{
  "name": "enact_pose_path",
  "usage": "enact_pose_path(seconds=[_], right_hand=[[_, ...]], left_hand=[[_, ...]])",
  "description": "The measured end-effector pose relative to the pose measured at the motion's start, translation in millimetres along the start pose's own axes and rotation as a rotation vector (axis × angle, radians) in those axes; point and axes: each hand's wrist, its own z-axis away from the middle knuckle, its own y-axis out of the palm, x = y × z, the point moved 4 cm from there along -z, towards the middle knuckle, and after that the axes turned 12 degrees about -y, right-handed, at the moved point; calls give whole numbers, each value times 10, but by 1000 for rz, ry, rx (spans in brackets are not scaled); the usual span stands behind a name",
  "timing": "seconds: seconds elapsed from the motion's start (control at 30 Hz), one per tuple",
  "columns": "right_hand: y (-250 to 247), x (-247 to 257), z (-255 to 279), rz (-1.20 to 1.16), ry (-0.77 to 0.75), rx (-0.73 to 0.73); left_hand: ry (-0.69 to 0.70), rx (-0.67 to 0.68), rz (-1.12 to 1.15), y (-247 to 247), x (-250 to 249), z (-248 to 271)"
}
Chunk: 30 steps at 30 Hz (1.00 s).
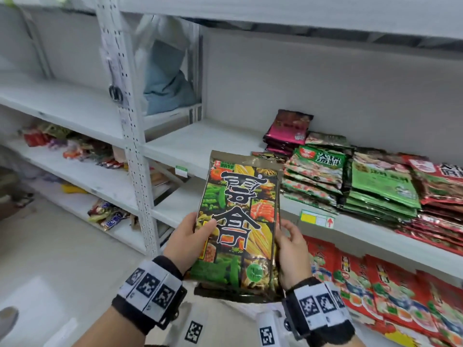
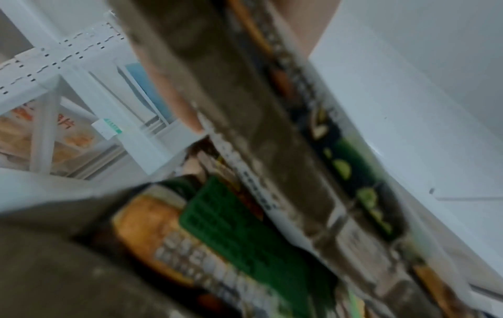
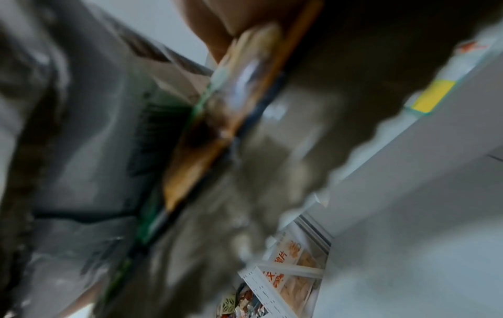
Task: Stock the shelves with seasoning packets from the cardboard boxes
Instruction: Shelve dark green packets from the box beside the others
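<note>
In the head view I hold a stack of brown-and-green seasoning packets (image 1: 238, 221) upright in front of the white shelf (image 1: 200, 144). My left hand (image 1: 188, 239) grips its left edge, thumb across the front. My right hand (image 1: 292, 249) grips the right edge. Both wrist views are blurred; the left wrist view shows the packets' backs (image 2: 245, 150) with a fingertip (image 2: 187, 111) behind them, and the right wrist view shows the packets' edges (image 3: 217, 129) close up. No cardboard box is in view.
Piles of green, red and magenta packets (image 1: 375, 181) fill the shelf's right part; its left part (image 1: 190, 141) is bare. Red packets (image 1: 375, 291) lie on the lower shelf. A perforated upright post (image 1: 135, 146) stands left, with snack-filled shelves (image 1: 75, 149) beyond.
</note>
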Motion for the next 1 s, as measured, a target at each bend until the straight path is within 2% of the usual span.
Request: enact_pose_path(seconds=[0.1, 0.27, 0.37, 0.53, 0.67, 0.73, 0.8, 0.83, 0.9, 1.0], right_hand=[[138, 1, -585, 10, -24, 0], [459, -18, -1334, 48, -37, 28], [636, -42, -1613, 124, -48, 45], [671, 146, -2188, 407, -189, 31], [679, 337, -2620, 625, -250, 42], [724, 287, -2823, 794, -154, 99], [789, 166, -2925, 991, -25, 137], [811, 112, -2951, 1055, -13, 119], [834, 73, -2968, 1095, -88, 30], [869, 89, -2973, 1142, -143, -51]], left_hand=[[41, -60, -67, 82, -231, -490], [-159, 50, 101, 187, -369, -1180], [-146, 5, 54, 162, -420, -1555], [-69, 28, -72, 400, -759, -2249], [-73, 133, -152, 748, -997, -2834], [-66, 196, -257, 925, -1103, -3108], [-117, 315, -326, 1071, -1106, -3319], [-141, 377, -324, 1124, -1081, -3405], [-139, 472, -283, 1168, -1038, -3511], [-169, 623, -137, 1184, -965, -3546]])
